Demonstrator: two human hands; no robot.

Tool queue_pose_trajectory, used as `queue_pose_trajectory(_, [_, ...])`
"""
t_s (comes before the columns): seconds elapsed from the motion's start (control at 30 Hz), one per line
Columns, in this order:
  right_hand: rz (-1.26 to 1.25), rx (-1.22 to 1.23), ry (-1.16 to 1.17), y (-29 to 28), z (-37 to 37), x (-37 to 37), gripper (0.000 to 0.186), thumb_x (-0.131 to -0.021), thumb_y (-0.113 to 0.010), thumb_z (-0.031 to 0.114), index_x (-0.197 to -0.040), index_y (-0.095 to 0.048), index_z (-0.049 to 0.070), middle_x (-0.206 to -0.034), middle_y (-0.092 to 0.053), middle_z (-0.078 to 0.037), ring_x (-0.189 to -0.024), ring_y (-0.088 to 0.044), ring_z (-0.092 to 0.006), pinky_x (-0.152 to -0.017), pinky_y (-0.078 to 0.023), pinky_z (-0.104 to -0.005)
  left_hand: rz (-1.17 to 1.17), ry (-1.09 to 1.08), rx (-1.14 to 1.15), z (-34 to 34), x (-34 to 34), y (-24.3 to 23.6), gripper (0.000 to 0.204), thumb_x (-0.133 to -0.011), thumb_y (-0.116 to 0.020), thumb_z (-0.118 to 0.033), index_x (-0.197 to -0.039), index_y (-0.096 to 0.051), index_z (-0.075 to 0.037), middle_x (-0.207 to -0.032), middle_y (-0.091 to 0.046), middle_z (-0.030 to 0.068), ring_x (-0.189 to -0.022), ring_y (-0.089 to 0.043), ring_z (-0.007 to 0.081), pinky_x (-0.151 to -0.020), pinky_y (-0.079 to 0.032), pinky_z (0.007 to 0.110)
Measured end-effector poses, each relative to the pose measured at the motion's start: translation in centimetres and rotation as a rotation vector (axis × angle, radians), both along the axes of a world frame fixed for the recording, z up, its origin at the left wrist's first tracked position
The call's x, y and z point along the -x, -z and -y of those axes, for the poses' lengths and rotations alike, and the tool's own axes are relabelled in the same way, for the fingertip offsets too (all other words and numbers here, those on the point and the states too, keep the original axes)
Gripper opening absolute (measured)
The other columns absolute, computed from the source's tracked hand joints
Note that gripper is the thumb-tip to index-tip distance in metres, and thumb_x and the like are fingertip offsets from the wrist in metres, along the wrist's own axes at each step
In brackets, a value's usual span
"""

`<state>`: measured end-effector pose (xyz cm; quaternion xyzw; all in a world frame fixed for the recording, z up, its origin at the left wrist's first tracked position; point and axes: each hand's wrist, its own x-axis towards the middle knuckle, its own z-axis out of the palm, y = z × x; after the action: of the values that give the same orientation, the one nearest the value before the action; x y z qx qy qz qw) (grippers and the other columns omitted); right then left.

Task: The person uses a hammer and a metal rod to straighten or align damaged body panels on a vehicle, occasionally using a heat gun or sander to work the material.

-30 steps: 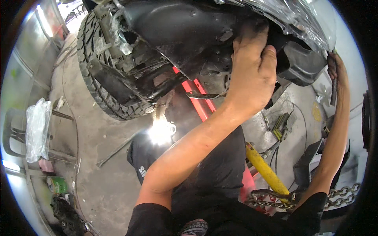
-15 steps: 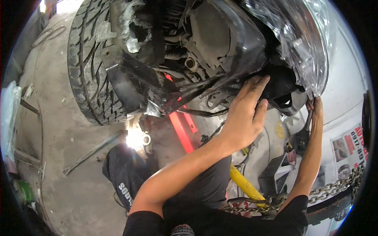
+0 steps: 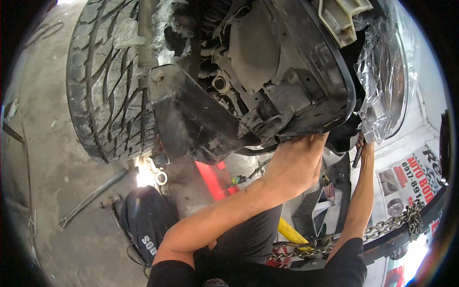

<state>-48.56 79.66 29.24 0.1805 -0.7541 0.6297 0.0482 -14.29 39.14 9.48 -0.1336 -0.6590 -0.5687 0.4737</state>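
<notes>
My left hand is closed, its curled fingers on the lower edge of a black plastic panel under a vehicle's front end; its fingertips are partly hidden. Farther right, my right hand is closed beside the lower end of a part wrapped in clear plastic film. A short dark rod shows just below its fingers; whether they grip it or the panel edge I cannot tell. Left of my left hand hangs a dark, scuffed splash shield, next to a thick-treaded tire.
A metal bar and a hammer-like tool lie on the concrete floor at the left. A red metal stand leg, a yellow bar and a chain are around my legs. A printed banner is at the right.
My left hand has gone from flat, extended fingers to curled fingers at the panel's lower edge. The view has shifted, showing more of the panel and a pale bracket. My right hand stays near the wrapped part.
</notes>
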Motion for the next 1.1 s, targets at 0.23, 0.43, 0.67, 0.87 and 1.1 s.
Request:
queue_pose_trajectory(0.23, [-0.002, -0.038, 0.040, -1.5, 1.6, -1.1, 0.035, -0.101, -0.058, 0.044, -0.097, -0.060, 0.009, -0.069, -0.053, 0.001, -0.044, -0.039, -0.0092, -0.041, -0.037, -0.0270, 0.178, 0.142, 0.122, 0.1, 0.9, -1.1, 0.080, -0.092, -0.060, -0.007, -0.160, -0.020, 0.002, -0.136, -0.053, 0.0380, -0.116, -0.061, 0.0498, -0.103, -0.049, 0.051])
queue_pose_trajectory(0.43, [-0.005, -0.069, 0.042, -1.7, 2.1, -1.3, 0.036, -0.102, -0.056, 0.044, -0.098, -0.060, 0.009, -0.068, -0.053, 0.001, -0.044, -0.039, -0.0088, -0.041, -0.036, -0.0263, -0.010, -0.119, 0.083, -1.0, 1.8, -1.6, 0.073, -0.091, -0.061, -0.008, -0.155, -0.029, 0.006, -0.126, -0.059, 0.0360, -0.113, -0.062, 0.0496, -0.100, -0.049, 0.052])
queue_pose_trajectory(0.67, [-0.016, -0.093, 0.041, -1.1, 2.1, -2.1, 0.037, -0.103, -0.055, 0.044, -0.100, -0.061, 0.008, -0.068, -0.053, 0.001, -0.044, -0.039, -0.0083, -0.041, -0.035, -0.0256, -0.051, 0.022, -0.109, -1.6, 2.6, -1.3, 0.055, -0.092, -0.062, -0.008, -0.144, -0.049, 0.003, -0.117, -0.064, 0.0304, -0.108, -0.062, 0.0489, -0.098, -0.049, 0.051])
queue_pose_trajectory(0.87, [-0.037, -0.144, 0.009, -0.8, 4.3, -3.6, 0.037, -0.103, -0.053, 0.045, -0.101, -0.061, 0.008, -0.067, -0.053, 0.001, -0.044, -0.038, -0.0079, -0.041, -0.034, -0.0249, -0.117, 0.009, -0.190, -1.8, 2.5, -1.3, 0.055, -0.093, -0.061, -0.004, -0.145, -0.047, 0.001, -0.095, -0.067, 0.0199, -0.088, -0.066, 0.0434, -0.082, -0.051, 0.050])
queue_pose_trajectory(1.1, [-0.066, -0.161, -0.011, -0.2, 5.3, -5.1, 0.038, -0.104, -0.052, 0.045, -0.103, -0.061, 0.008, -0.067, -0.053, 0.001, -0.044, -0.038, -0.0075, -0.041, -0.034, -0.0243, -0.123, -0.064, -0.100, -1.2, 1.8, -3.0, 0.062, -0.095, -0.058, -0.001, -0.152, -0.036, 0.004, -0.094, -0.066, 0.0173, -0.082, -0.067, 0.0363, -0.078, -0.053, 0.044])
